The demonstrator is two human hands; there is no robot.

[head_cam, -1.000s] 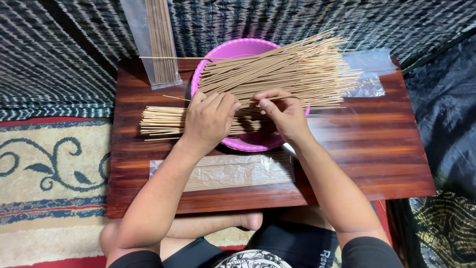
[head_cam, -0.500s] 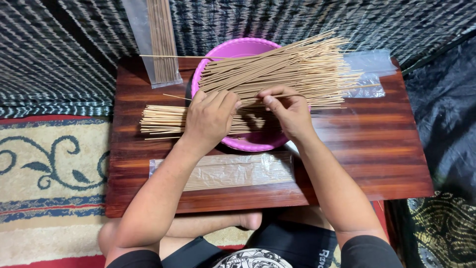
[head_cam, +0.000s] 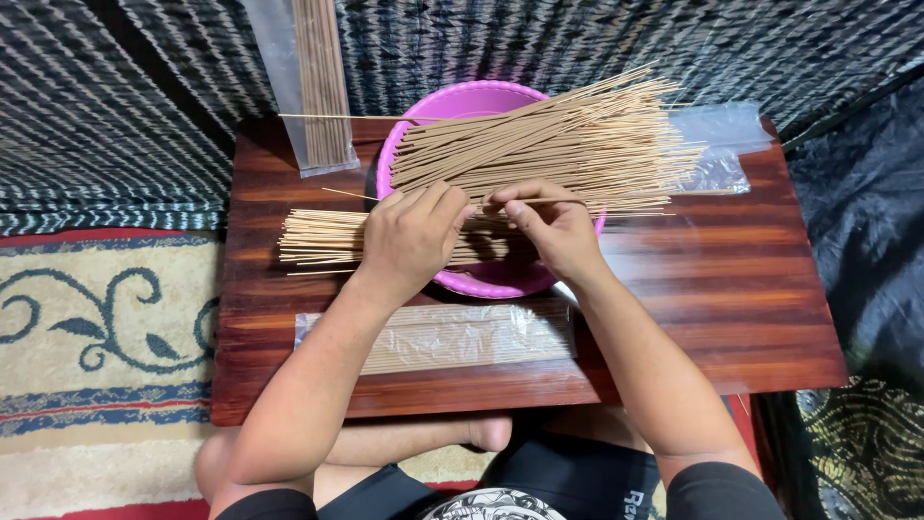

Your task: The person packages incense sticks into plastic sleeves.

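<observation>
Left hand point(head_cam: 409, 241) presses flat on stick bundle point(head_cam: 322, 239) (no pinch); right hand point(head_cam: 549, 226) pinches one stick point(head_cam: 568, 201) over purple bowl point(head_cam: 452, 101).

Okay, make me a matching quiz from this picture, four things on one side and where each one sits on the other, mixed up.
1. pink bowl
2. filled clear packet
3. left hand
4. empty clear bags

A. far right of the table
B. on the small stick bundle
C. near edge, in front of the arms
D. under the big stick pile

Pairs: 1-D, 2-C, 3-B, 4-A
</observation>
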